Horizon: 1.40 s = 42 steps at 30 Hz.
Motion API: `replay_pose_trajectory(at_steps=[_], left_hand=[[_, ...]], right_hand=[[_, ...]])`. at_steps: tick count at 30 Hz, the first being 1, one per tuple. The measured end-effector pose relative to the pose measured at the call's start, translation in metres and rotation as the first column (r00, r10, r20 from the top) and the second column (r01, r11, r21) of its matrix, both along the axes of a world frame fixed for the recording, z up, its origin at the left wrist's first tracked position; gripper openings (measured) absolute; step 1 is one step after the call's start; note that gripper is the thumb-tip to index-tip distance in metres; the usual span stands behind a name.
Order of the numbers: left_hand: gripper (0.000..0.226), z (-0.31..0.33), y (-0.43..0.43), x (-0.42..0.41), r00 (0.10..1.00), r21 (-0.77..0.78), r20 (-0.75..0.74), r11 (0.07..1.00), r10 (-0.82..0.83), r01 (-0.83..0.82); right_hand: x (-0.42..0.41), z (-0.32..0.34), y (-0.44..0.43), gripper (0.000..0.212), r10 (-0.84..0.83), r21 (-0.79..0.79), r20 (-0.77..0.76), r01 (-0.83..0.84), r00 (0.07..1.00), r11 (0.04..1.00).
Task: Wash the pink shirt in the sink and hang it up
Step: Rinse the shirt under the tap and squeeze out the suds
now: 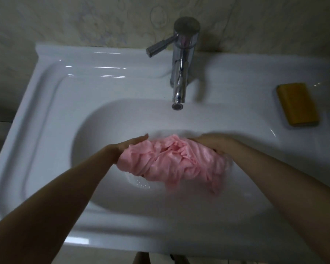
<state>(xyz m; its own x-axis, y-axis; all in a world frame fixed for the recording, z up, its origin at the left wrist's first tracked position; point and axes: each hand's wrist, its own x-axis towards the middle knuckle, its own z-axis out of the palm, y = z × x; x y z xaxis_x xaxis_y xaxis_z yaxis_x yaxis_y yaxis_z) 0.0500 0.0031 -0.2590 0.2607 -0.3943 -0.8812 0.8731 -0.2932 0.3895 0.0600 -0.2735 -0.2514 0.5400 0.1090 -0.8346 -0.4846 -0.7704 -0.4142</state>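
2 hands [131,146] [212,143] grip 1 pink shirt [171,161] (bunched) | 1 sink [65,79] | 1 soap [297,103]

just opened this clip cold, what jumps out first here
A bunched pink shirt stands out in the basin of the white sink, gripped at its ends by the left hand and right hand. Behind it rises a chrome faucet, and a yellow bar, likely soap, lies on the rim at right.
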Motion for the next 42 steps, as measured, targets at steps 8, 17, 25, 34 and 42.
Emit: replay_pose_trajectory(at_steps=[8, 17, 25, 34, 42], left_hand=[[0.075, -0.008, -0.006, -0.01, 0.737, 0.786, 0.38, 0.615, -0.56, 0.062], [0.1, -0.045, -0.02, -0.046, -0.383, 0.933, 0.355, 0.351, -0.853, 0.084], [0.056, -0.069, -0.035, -0.057, -0.309, 0.883, 0.428, 0.466, -0.849, -0.054], [0.043, -0.075, -0.057, -0.05, -0.314, 0.808, 0.496, 0.563, -0.809, -0.174], [0.024, -0.087, -0.061, -0.035, -0.378, 0.836, 0.434, 0.522, -0.818, -0.17]], right_hand=[[-0.04, -0.006, -0.006, 0.044, 0.18, -0.244, 0.782, 0.026, 0.597, 0.969], [-0.084, -0.056, 0.006, 0.084, 0.667, -0.61, 0.74, -0.329, 0.091, 0.721], [-0.07, -0.082, 0.023, 0.062, 0.668, -0.551, 0.705, -0.41, 0.239, 0.727], [-0.07, -0.119, 0.034, 0.035, 0.642, -0.607, 0.759, -0.236, 0.111, 0.759], [-0.041, -0.102, 0.04, 0.03, 0.367, -0.303, 0.921, -0.35, 0.132, 0.886]])
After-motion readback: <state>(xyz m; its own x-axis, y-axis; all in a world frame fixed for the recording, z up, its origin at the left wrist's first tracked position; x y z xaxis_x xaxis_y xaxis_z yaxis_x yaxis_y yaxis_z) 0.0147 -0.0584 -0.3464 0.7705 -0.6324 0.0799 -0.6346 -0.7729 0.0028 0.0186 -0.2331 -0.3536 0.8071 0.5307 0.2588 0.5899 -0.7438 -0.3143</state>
